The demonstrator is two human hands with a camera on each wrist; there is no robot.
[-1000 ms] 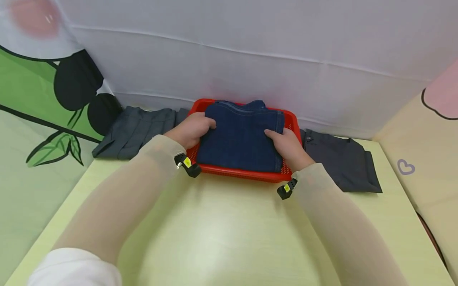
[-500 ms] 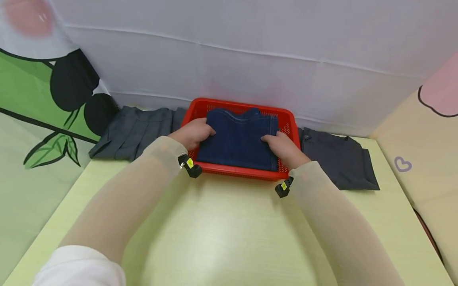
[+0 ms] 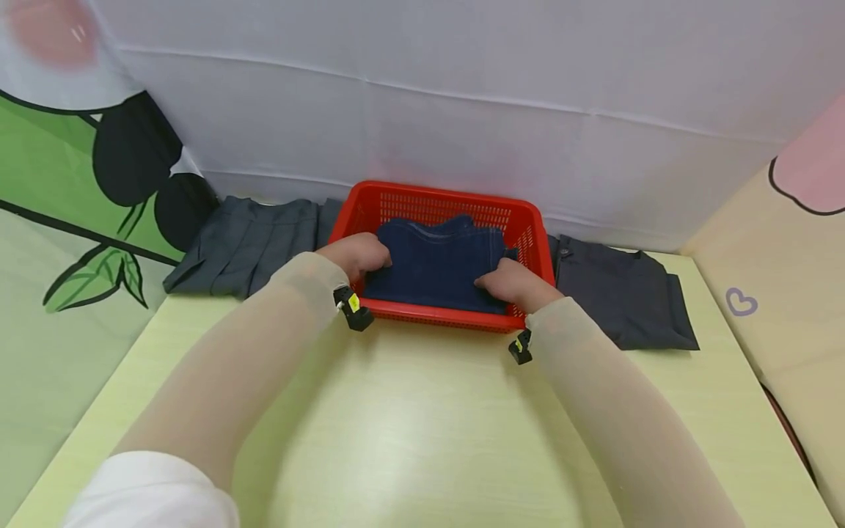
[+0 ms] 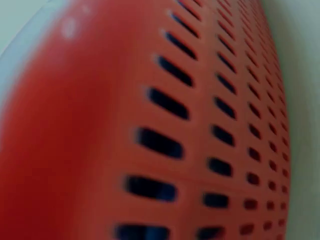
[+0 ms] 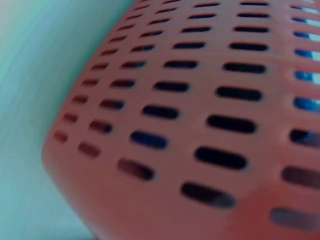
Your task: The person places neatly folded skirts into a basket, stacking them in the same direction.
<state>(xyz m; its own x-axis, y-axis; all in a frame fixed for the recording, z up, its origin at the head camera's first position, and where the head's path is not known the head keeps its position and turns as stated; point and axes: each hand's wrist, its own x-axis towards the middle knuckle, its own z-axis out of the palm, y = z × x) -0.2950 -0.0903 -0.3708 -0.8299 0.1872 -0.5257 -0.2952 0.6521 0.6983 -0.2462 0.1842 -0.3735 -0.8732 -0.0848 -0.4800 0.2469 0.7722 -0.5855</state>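
A folded dark blue denim garment (image 3: 436, 268) lies flat inside the red plastic basket (image 3: 449, 317), with its curved, stitched edge toward the back. My left hand (image 3: 361, 254) reaches over the basket's left side and holds the garment's left edge, thumb on top. At the opposite edge, my right hand (image 3: 516, 282) grips the cloth with its thumb on the upper face. The fingers underneath are hidden on both sides. In the left wrist view the slotted basket wall (image 4: 200, 125) fills most of the picture; the right wrist view also shows the slotted front wall (image 5: 200, 110).
Left of the basket lies a grey pleated garment (image 3: 264, 238). On the right is a folded dark grey garment (image 3: 623, 297) with a button. All stand on a pale table (image 3: 396, 425) against a white cloth backdrop (image 3: 462, 95).
Both hands have lowered the denim garment deeper into the basket and slightly toward me. More of the basket's back wall now shows behind it.
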